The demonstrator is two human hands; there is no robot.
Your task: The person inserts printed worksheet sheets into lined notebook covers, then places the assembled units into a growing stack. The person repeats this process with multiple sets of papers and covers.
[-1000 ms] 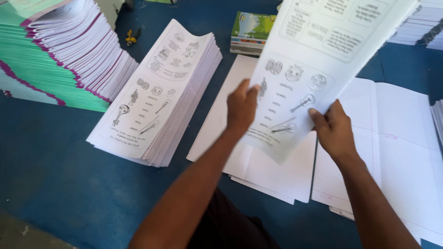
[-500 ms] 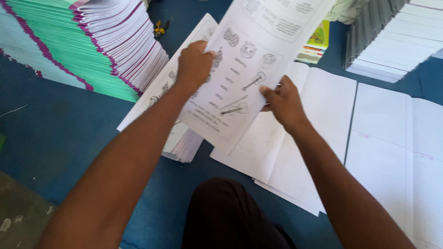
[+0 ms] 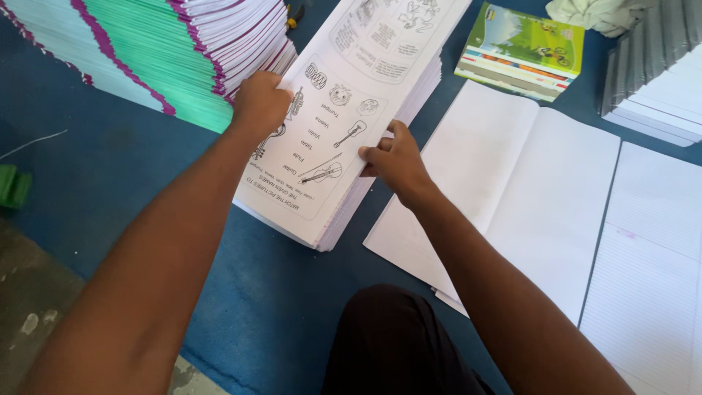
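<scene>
Head view looks down on a thick stack of printed worksheets (image 3: 351, 139) lying on the blue floor covering (image 3: 110, 190), and every place below is told from that stack. Left hand (image 3: 259, 102) rests on the stack's left edge, its grip curled over the top sheet, fingers pressed together against the paper. Right hand (image 3: 395, 157) sits at the stack's right edge, thumb on top and fingers tucked under, pinching the top sheet. Left of the stack rises a tall pile of green-and-magenta-edged booklets (image 3: 168, 51). Right of it lie blank open sheets (image 3: 512, 190), and beyond those a small pile of colourful-covered books (image 3: 523, 47). To seat the sheet well, I would judge both hands should square its corners to the stack's edges before letting go, sliding rather than dropping
</scene>
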